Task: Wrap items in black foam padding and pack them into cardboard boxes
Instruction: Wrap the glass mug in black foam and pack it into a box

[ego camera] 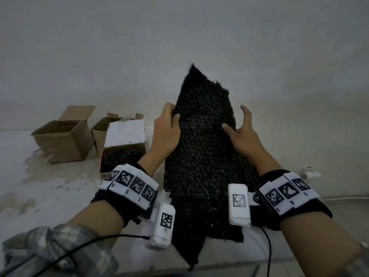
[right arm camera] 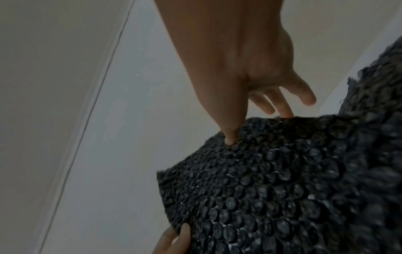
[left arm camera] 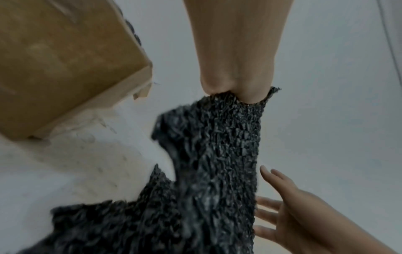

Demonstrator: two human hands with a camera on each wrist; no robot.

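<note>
A large sheet of black foam padding (ego camera: pixel 203 140) is held up in the middle of the head view, above the pale surface (ego camera: pixel 40 196), with its upper corner raised toward the wall (ego camera: pixel 179 37) and its lower part hanging down between the two forearms. The left edge of the sheet is pinched by the left hand (ego camera: pixel 166 129); this grip is clamped on the padding, with the thumb on the front and the fingers curled behind. The right hand (ego camera: pixel 242 136) is kept apart, with fingers spread; its thumb is pressed on the front of the sheet, as is seen in the right wrist view. Three cardboard boxes (ego camera: pixel 63 140) are seen at the left on the surface, well apart from the sheet. In the nearest box (ego camera: pixel 123 156) more black padding is already placed.
</note>
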